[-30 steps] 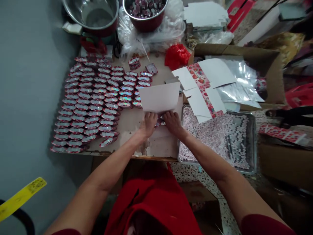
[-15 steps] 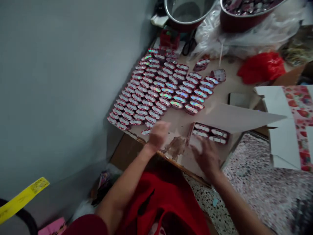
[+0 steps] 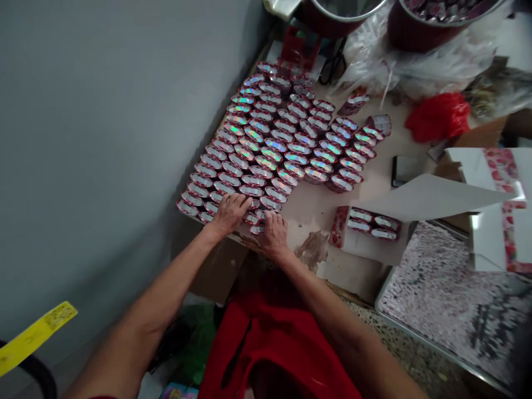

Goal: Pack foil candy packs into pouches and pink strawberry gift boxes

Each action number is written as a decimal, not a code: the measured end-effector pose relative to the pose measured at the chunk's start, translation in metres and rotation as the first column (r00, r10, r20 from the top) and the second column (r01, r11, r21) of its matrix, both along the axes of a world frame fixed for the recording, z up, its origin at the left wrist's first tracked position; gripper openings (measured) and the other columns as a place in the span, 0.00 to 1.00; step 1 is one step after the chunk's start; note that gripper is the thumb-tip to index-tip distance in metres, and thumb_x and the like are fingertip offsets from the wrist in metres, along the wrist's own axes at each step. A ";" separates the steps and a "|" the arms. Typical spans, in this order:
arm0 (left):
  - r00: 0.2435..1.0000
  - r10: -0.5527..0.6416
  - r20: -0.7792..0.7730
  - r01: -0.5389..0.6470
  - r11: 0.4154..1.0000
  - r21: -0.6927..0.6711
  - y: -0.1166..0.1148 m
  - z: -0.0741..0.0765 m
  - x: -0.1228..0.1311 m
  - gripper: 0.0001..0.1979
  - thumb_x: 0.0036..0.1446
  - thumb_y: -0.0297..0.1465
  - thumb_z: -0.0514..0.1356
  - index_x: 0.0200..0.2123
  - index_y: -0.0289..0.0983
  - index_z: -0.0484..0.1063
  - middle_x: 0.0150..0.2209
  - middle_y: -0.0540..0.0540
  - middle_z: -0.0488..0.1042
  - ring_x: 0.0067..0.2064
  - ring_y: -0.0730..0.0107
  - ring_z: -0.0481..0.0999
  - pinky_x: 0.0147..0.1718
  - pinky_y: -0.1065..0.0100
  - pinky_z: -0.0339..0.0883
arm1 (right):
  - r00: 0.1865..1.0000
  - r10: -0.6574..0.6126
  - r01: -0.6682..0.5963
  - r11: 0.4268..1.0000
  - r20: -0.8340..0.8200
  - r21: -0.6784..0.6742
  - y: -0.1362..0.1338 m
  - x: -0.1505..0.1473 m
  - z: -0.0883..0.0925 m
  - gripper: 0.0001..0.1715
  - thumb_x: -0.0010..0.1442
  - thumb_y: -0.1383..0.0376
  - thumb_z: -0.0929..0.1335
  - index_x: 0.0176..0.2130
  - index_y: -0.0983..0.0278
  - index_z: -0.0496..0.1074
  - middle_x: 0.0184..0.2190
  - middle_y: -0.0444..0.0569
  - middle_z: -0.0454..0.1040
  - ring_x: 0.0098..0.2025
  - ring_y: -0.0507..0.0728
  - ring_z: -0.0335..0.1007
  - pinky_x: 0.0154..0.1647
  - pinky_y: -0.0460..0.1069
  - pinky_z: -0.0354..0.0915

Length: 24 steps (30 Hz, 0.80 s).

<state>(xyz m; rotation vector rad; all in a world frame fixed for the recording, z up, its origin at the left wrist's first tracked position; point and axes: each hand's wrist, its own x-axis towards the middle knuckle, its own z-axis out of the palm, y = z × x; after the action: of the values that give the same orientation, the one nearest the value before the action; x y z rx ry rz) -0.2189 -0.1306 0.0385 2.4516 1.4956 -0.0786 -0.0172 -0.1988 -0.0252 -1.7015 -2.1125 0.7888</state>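
Many small red-rimmed packs (image 3: 266, 160) with shiny, silvery oval tops stand in close rows on the table. My left hand (image 3: 231, 213) lies over the front rows, its fingers bent against packs near the table edge. Facing it, my right hand (image 3: 275, 233) has its fingers curled against the right side of the front packs. A few of these packs sit between the two hands, partly hidden by the fingers. To the right, an open white carton (image 3: 369, 247) with a strawberry-print end holds several of the same packs, its lid flap raised.
A grey wall (image 3: 103, 138) borders the left side. At the back stand two metal pots (image 3: 415, 33), clear plastic bags and a red plastic bag (image 3: 436, 117). A large speckled tray (image 3: 440, 299) and strawberry-print cartons (image 3: 486, 205) lie to the right.
My right hand has left the carton and moved left to the front packs. My left hand has shifted left onto the rows. The view has shifted slightly.
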 end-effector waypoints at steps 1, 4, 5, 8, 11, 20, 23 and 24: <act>1.000 -0.009 0.017 0.009 1.000 -0.002 0.001 0.000 0.001 0.29 0.61 0.20 0.55 0.65 0.35 0.67 0.62 0.34 0.71 0.63 0.45 0.70 0.65 0.45 0.63 | 1.000 -0.011 0.011 1.000 0.013 -0.016 0.000 -0.004 0.002 0.41 0.64 0.55 0.74 0.68 0.68 0.61 0.63 0.68 0.69 0.60 0.72 0.62 0.63 0.64 0.54; 0.997 -0.018 0.071 0.020 1.000 -0.018 0.001 -0.004 0.005 0.26 0.62 0.20 0.54 0.63 0.34 0.68 0.62 0.33 0.71 0.63 0.45 0.70 0.62 0.47 0.65 | 0.999 0.006 -0.002 0.997 0.053 -0.080 0.005 -0.013 0.006 0.41 0.66 0.56 0.72 0.70 0.66 0.59 0.64 0.64 0.70 0.59 0.70 0.64 0.63 0.62 0.54; 0.997 0.003 0.071 -0.001 1.000 -0.018 -0.001 -0.006 0.008 0.25 0.62 0.20 0.54 0.62 0.34 0.69 0.61 0.32 0.71 0.62 0.44 0.70 0.62 0.46 0.65 | 0.998 0.024 -0.017 0.995 0.064 -0.102 0.008 -0.014 0.006 0.41 0.66 0.56 0.72 0.70 0.65 0.59 0.64 0.62 0.70 0.58 0.69 0.64 0.62 0.62 0.55; 0.989 0.147 0.018 -0.147 0.989 0.016 -0.010 -0.014 0.015 0.27 0.61 0.24 0.57 0.64 0.34 0.67 0.61 0.29 0.69 0.62 0.39 0.68 0.61 0.43 0.64 | 0.995 0.056 -0.044 0.988 0.081 -0.146 0.016 -0.010 0.009 0.39 0.65 0.56 0.72 0.69 0.61 0.60 0.64 0.57 0.71 0.57 0.68 0.66 0.57 0.60 0.59; 0.962 0.272 0.006 -0.272 0.961 0.060 -0.022 -0.022 0.022 0.31 0.58 0.32 0.62 0.63 0.29 0.65 0.59 0.25 0.67 0.61 0.34 0.67 0.61 0.40 0.64 | 0.996 0.063 -0.051 0.983 0.062 -0.177 0.013 0.018 0.017 0.38 0.64 0.57 0.73 0.68 0.61 0.63 0.60 0.55 0.74 0.56 0.67 0.68 0.56 0.59 0.61; 0.976 0.190 0.104 -0.194 0.980 0.033 -0.019 -0.041 0.016 0.28 0.65 0.51 0.53 0.57 0.37 0.65 0.55 0.34 0.73 0.58 0.40 0.73 0.59 0.40 0.69 | 0.992 -0.121 0.123 0.987 -0.028 0.105 -0.054 0.269 0.078 0.40 0.60 0.56 0.77 0.66 0.59 0.66 0.59 0.57 0.75 0.58 0.67 0.71 0.60 0.59 0.65; 0.956 0.264 0.131 -0.277 0.956 0.096 -0.032 -0.012 0.040 0.32 0.62 0.60 0.53 0.54 0.41 0.66 0.48 0.41 0.75 0.51 0.43 0.77 0.53 0.42 0.74 | 0.995 -0.098 0.095 0.983 0.009 0.160 -0.051 0.336 0.070 0.39 0.58 0.58 0.78 0.64 0.60 0.68 0.57 0.58 0.76 0.58 0.69 0.72 0.60 0.62 0.66; 0.939 0.304 0.161 -0.323 0.940 0.111 -0.040 0.002 0.059 0.33 0.60 0.62 0.56 0.54 0.42 0.67 0.47 0.42 0.76 0.49 0.45 0.78 0.50 0.45 0.75 | 0.998 -0.064 0.061 0.987 0.012 0.146 -0.049 0.351 0.064 0.39 0.58 0.59 0.78 0.64 0.59 0.68 0.57 0.57 0.76 0.58 0.68 0.72 0.60 0.62 0.67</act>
<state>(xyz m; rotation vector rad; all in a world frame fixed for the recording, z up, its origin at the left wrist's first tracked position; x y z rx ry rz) -0.1594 -0.1709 0.0407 2.2251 1.8585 0.2633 0.3333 -0.2475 0.0384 -1.6933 -2.0621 0.5888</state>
